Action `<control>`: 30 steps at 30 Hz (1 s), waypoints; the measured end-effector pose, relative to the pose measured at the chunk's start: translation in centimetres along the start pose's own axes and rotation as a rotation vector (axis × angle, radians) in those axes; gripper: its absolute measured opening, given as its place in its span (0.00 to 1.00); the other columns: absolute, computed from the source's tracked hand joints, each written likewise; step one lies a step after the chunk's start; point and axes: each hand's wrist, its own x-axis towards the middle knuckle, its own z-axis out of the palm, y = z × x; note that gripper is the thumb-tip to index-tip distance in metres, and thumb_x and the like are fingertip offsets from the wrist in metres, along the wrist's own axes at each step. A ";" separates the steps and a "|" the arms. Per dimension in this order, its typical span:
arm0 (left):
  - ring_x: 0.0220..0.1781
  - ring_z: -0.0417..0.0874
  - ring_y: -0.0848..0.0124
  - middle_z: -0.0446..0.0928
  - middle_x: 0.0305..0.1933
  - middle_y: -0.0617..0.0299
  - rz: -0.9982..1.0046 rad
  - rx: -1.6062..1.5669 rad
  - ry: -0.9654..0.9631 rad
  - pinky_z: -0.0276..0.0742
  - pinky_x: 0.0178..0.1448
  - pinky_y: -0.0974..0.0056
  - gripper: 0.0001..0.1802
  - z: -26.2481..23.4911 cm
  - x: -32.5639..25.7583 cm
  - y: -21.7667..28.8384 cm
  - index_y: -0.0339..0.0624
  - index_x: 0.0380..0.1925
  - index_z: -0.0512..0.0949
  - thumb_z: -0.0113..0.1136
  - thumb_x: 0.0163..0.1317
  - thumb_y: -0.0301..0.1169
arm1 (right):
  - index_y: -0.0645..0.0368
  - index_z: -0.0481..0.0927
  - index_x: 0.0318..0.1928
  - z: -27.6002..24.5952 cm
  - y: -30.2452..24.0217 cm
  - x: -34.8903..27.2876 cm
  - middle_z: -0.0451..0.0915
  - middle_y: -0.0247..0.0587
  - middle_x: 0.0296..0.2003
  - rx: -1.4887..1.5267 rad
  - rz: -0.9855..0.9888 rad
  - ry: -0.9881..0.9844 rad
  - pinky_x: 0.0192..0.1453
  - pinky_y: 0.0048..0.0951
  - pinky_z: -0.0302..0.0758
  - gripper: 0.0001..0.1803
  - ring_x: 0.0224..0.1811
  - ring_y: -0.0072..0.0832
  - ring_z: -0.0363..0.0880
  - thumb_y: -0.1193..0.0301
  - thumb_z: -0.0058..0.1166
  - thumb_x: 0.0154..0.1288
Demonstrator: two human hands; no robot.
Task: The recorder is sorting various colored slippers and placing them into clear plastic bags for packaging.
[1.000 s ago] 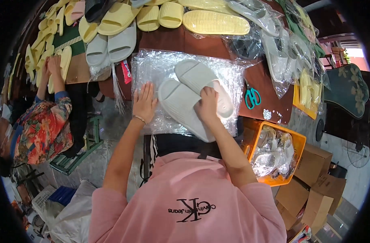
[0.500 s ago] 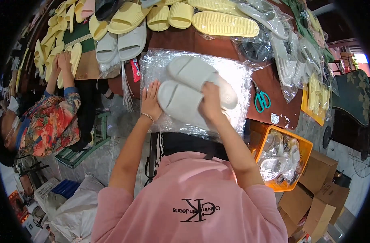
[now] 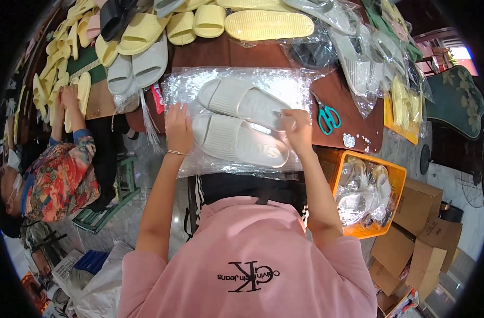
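Observation:
A pair of pale grey slippers (image 3: 234, 138) lies side by side, soles down, on a stack of clear plastic bags (image 3: 183, 82). Their ribbed straps and toes are toward the left, their heels toward the right. My left hand (image 3: 178, 130) rests on the plastic beside the toes, with its fingers stretched out. At the far slipper's heel is my right hand (image 3: 297, 130), its fingers bent and pressed together; whether they pinch the heel or plastic is hidden.
Teal-handled scissors (image 3: 328, 117) lie right of the bags. Yellow slippers (image 3: 268, 25) and grey ones line the table's far side, some bagged. An orange crate (image 3: 401, 185) holds bagged slippers at the right. At the left, a co-worker's hands (image 3: 66, 100) are at yellow slippers.
My right hand has moved from over the middle of the slippers to the far one's heel, uncovering the near slipper's insole. The whole view has shifted slightly. My left hand stays by the toes.

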 end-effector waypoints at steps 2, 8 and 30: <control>0.60 0.59 0.46 0.62 0.56 0.43 0.054 -0.094 0.114 0.53 0.62 0.51 0.21 0.4 1.2 2.3 0.35 0.50 0.67 0.49 0.56 0.30 | 0.59 0.79 0.30 -0.5 1.8 -0.6 0.76 0.41 0.27 -0.109 0.067 0.088 0.42 0.33 0.68 0.08 0.34 0.36 0.71 0.79 0.55 0.44; 0.64 0.52 0.48 0.58 0.61 0.52 0.158 -0.066 -0.067 0.45 0.65 0.47 0.25 1.5 5.3 10.2 0.48 0.56 0.63 0.46 0.58 0.40 | 0.56 0.79 0.26 1.4 2.0 -0.1 0.77 0.35 0.26 -0.202 0.071 -0.009 0.41 0.35 0.65 0.05 0.34 0.35 0.71 0.71 0.57 0.46; 0.67 0.48 0.53 0.55 0.64 0.57 0.057 -0.065 -0.161 0.36 0.67 0.46 0.28 4.7 4.1 9.9 0.56 0.58 0.60 0.49 0.54 0.36 | 0.55 0.78 0.26 2.4 3.0 0.3 0.76 0.35 0.25 -0.166 0.185 -0.111 0.40 0.34 0.65 0.03 0.35 0.34 0.70 0.72 0.56 0.46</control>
